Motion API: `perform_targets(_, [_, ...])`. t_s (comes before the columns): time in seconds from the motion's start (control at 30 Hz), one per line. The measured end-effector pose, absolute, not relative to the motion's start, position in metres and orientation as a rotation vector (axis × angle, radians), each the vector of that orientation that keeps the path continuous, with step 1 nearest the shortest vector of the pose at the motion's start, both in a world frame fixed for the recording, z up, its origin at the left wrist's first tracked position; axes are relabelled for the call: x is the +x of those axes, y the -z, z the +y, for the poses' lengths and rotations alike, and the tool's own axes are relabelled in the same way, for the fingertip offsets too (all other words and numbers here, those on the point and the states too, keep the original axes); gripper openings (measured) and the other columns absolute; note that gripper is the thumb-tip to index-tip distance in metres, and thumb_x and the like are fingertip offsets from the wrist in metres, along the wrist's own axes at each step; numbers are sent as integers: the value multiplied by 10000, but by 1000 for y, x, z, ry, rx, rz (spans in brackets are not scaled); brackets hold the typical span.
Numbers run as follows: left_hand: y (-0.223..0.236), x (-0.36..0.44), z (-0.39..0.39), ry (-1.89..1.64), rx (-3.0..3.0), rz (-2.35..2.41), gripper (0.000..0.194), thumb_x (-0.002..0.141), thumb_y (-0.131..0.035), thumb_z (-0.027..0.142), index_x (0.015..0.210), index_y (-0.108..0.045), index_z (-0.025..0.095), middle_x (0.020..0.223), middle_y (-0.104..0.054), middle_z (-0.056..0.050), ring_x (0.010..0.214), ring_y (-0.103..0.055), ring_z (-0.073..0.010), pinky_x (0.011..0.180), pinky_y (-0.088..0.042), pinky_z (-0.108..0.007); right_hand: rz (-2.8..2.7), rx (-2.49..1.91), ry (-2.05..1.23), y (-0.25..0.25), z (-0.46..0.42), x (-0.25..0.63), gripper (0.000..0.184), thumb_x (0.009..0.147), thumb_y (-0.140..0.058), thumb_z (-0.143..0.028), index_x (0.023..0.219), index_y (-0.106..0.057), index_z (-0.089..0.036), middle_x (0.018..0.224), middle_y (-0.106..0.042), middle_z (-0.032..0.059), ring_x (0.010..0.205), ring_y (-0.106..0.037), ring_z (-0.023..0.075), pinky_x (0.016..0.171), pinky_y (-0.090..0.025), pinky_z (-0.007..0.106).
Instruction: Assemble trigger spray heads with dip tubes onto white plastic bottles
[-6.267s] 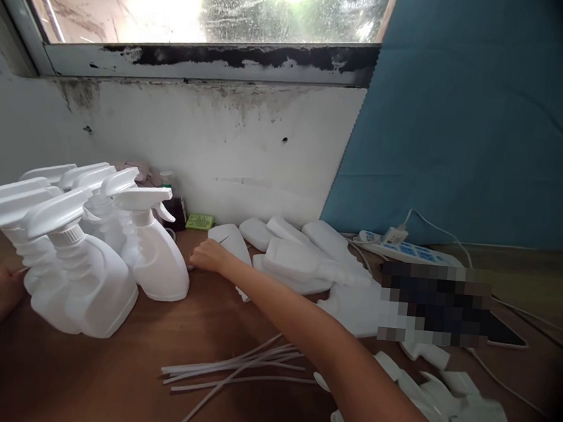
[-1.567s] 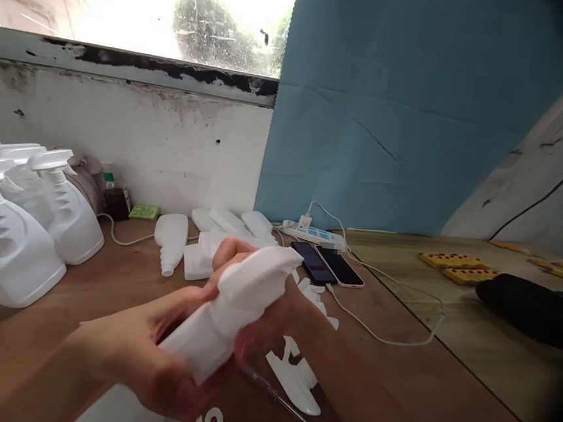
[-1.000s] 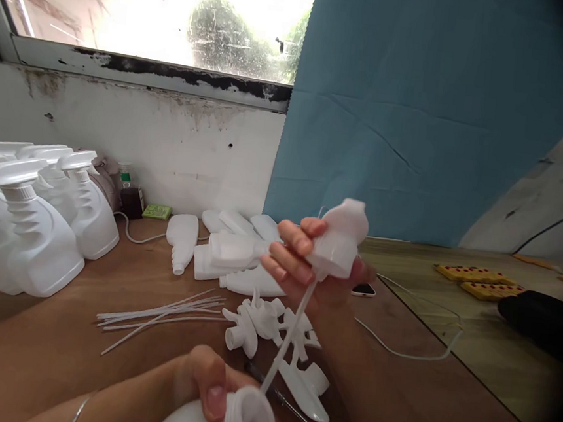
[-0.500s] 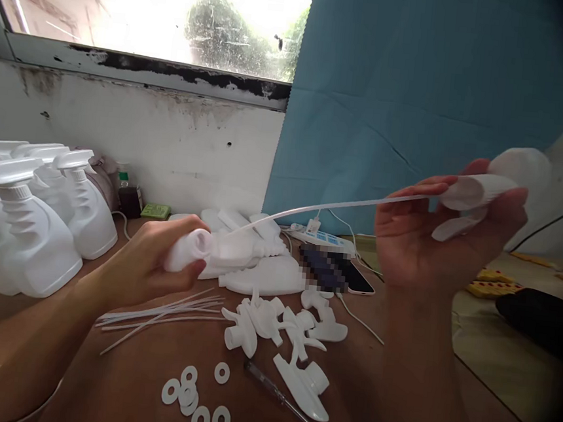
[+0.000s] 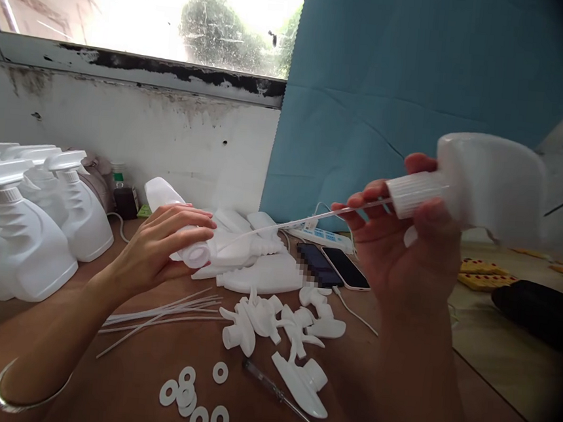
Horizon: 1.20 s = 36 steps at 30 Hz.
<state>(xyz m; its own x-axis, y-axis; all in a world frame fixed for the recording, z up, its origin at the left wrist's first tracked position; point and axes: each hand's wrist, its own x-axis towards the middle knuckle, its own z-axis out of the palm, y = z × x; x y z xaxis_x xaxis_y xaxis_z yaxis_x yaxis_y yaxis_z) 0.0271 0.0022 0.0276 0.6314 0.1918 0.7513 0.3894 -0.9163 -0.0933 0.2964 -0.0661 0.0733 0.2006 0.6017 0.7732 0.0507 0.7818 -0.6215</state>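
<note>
My right hand point(image 5: 407, 242) is closed around a white trigger sprayer head point(image 5: 491, 183), raised at the right. From its ribbed collar a thin white dip tube point(image 5: 305, 221) runs left and down toward my other hand. My left hand point(image 5: 165, 243) is wrapped over a white plastic bottle point(image 5: 195, 255), its round neck facing right toward me. The tube's far end passes in front of white bottles behind; I cannot tell exactly where it stops. Below lie several loose sprayer heads point(image 5: 267, 318), a bunch of loose tubes point(image 5: 169, 313) and flat white ring washers point(image 5: 199, 420).
Several assembled spray bottles point(image 5: 47, 243) stand at the left. Empty bottles point(image 5: 261, 273) lie in a pile at the back. A screwdriver point(image 5: 270, 387) rests in front. Phones point(image 5: 345, 268) and a power strip point(image 5: 328, 239) with cables lie behind, near a blue curtain point(image 5: 396, 83).
The sprayer head in my right hand has turned so its collar points left, and that hand moved left. My left hand has tilted the bottle, its neck now lower.
</note>
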Motion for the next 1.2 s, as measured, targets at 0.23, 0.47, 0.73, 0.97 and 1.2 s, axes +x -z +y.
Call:
perform_targets(0.23, [-26, 26, 8, 1326, -2620, -586, 251, 796, -553, 266, 1031, -481, 217, 1157, -561, -79, 1166, -462, -237, 994, -336, -471, -1384, -598, -471, -71, -66, 288, 354, 638, -678, -449, 939, -593, -285, 821, -623, 7, 788, -616, 209, 753, -498, 399])
perform_targets(0.47, [-9, 20, 34, 1608, -2532, -1007, 290, 805, -517, 359, 1060, -468, 232, 1332, -430, -86, 1268, -332, -254, 906, -433, -395, -1374, -622, -449, -69, -65, 289, 328, 633, -692, -437, 908, -606, -281, 818, -626, 2, 786, -622, 208, 749, -512, 399])
perform_targets(0.73, [55, 11, 81, 1851, -2377, -1383, 321, 801, -491, 394, 1056, -425, 211, 1312, -442, -139, 1182, -451, -229, 853, -454, -347, -1390, -643, -453, -67, -65, 288, 309, 638, -696, -428, 898, -607, -287, 789, -621, -14, 812, -621, 207, 786, -507, 425])
perform_targets(0.97, [94, 5, 103, 1602, -2299, -1530, 256, 751, -533, 374, 903, -439, 191, 1211, -521, -127, 1097, -510, -250, 876, -422, -381, -1394, -600, -518, -67, -68, 278, 272, 643, -701, -363, 885, -609, -278, 786, -636, -27, 828, -629, 199, 782, -512, 398])
perform_targets(1.2, [112, 4, 109, 1292, -2458, -1617, 313, 732, -499, 309, 999, -442, 157, 1140, -487, -146, 1160, -426, -265, 965, -344, -394, -1449, -587, -477, -62, -63, 272, 311, 624, -722, -310, 896, -581, -257, 835, -638, -12, 860, -612, 211, 780, -510, 394])
